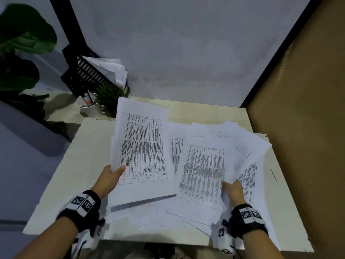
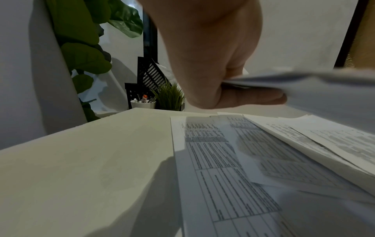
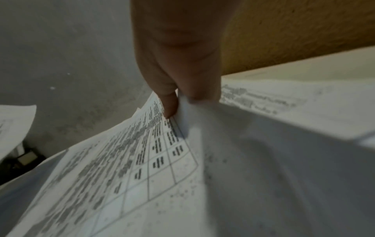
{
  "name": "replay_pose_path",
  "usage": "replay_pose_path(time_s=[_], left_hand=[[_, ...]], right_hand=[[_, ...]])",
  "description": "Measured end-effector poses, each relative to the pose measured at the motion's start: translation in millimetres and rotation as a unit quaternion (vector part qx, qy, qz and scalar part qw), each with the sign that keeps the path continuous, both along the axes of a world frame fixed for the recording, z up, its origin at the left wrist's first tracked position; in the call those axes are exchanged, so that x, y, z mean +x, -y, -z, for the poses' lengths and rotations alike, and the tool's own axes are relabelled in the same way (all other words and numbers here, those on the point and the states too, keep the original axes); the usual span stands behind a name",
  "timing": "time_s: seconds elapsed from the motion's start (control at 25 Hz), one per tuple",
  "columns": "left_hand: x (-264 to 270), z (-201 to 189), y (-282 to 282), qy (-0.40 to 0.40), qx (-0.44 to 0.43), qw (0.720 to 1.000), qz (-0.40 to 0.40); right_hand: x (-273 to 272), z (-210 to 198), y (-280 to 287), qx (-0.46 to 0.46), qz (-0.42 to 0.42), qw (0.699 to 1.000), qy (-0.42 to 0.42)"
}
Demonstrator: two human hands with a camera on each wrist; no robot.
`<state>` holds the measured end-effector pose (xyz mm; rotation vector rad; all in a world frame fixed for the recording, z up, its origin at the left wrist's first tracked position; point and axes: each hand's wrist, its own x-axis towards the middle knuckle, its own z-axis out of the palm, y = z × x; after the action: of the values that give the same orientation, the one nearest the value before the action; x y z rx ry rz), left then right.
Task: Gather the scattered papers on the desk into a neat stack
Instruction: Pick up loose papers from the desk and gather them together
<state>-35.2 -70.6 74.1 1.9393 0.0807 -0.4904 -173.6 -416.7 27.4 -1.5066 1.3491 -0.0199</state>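
Note:
White printed sheets with tables lie scattered over the pale desk (image 1: 78, 165). My left hand (image 1: 112, 174) pinches the left edge of a small stack of sheets (image 1: 143, 148) and holds it raised above the desk; the left wrist view shows the thumb under the stack (image 2: 324, 89) and the left hand (image 2: 223, 83) closed round its edge. My right hand (image 1: 232, 189) pinches a few sheets (image 1: 203, 171) on the right and lifts their near edge. In the right wrist view the right hand (image 3: 178, 99) grips the curled paper (image 3: 142, 160). More loose sheets (image 1: 149, 215) lie flat beneath both.
At the back left stand a white cup of pens (image 1: 90, 107), a small grassy plant (image 1: 110, 96) and a black slotted file holder (image 1: 87, 73) with papers in it. A big leafy plant (image 1: 24, 34) is further left. A brown wall (image 1: 308, 128) borders the desk's right side.

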Motion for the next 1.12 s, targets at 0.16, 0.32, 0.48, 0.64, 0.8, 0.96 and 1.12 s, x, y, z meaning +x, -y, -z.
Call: replay_pose_path(time_s=[0.16,0.32,0.48,0.64,0.8,0.96,1.12], left_hand=[[1,3,-8,-0.008,0.008,1.000,0.004],[6,7,-15,-0.008,0.007,1.000,-0.020],[13,9,-13,-0.047,0.015,0.998,-0.041],[14,2,14,-0.084,-0.042,0.996,-0.007],[19,-15,52,-0.112,-0.075,0.987,0.088],[18,-37,69,-0.099,-0.111,0.981,0.121],[29,-71,65,-0.084,-0.295,0.951,0.046]], right_hand=[[-14,-8,33,-0.052,-0.013,0.998,0.013],[-28,-22,60,-0.092,0.011,0.994,0.061],[-31,-49,74,-0.040,0.066,0.982,0.170],[-15,-78,49,0.036,0.040,0.958,0.283],[13,-84,-2,0.082,-0.066,0.965,0.241],[42,-95,-30,0.172,-0.103,0.950,0.238],[53,-112,-36,0.086,-0.113,0.949,0.281]])
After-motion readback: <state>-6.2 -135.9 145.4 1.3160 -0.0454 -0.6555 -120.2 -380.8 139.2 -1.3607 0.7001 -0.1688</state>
